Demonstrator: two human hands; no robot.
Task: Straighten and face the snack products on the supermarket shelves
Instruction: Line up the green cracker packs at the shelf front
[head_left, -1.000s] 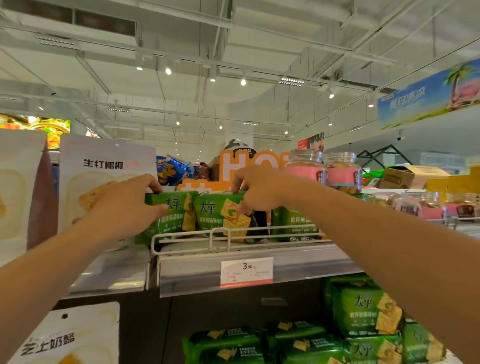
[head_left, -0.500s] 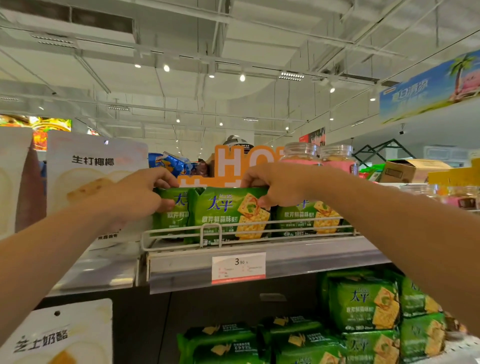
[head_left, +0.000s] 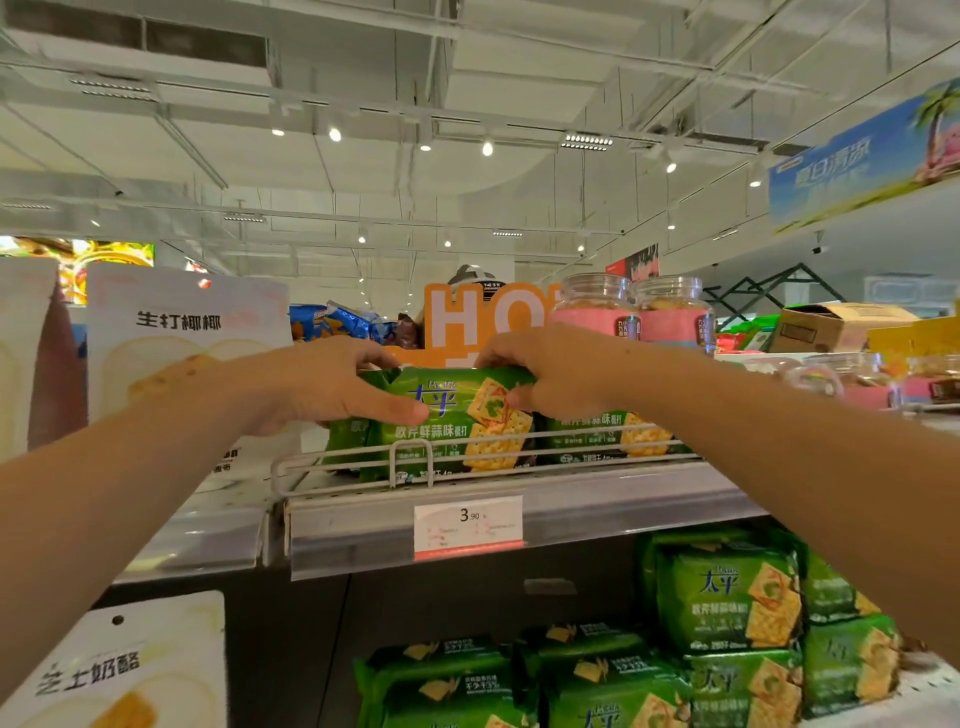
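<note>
Both hands hold one green cracker pack (head_left: 457, 415) at the front of the top shelf (head_left: 519, 525), just behind the wire rail (head_left: 488, 457); the left hand (head_left: 332, 384) grips its left end, fingers curled over the top edge and thumb pressed across the front face; the right hand (head_left: 550, 374) pinches its upper right corner, fingers over the top and thumb on the front. The pack stands on its long bottom edge, its long axis running left to right along the shelf, printed face turned out toward the aisle (top edge leaning slightly back, as far as can be told); the lettering reads upright. Part of a second green pack (head_left: 343, 436) shows behind its left end, below the left hand; a third pack (head_left: 613, 436) stands just beside it on the right, also face out behind the rail. A price tag (head_left: 467, 525) marked 3.90 sits on the shelf edge below the held pack.

Left of the packs stand tall white pouches (head_left: 182, 343); right of them, two clear jars (head_left: 634, 312) with pink labels; behind, an orange sign (head_left: 467, 322) and blue bags (head_left: 337, 322). On the lower shelf more green packs (head_left: 727, 597) are stacked, some upright at the right, others lying flat at the front centre; another white pouch (head_left: 130, 670) hangs at lower left. A cardboard box (head_left: 831, 325) sits far right.
</note>
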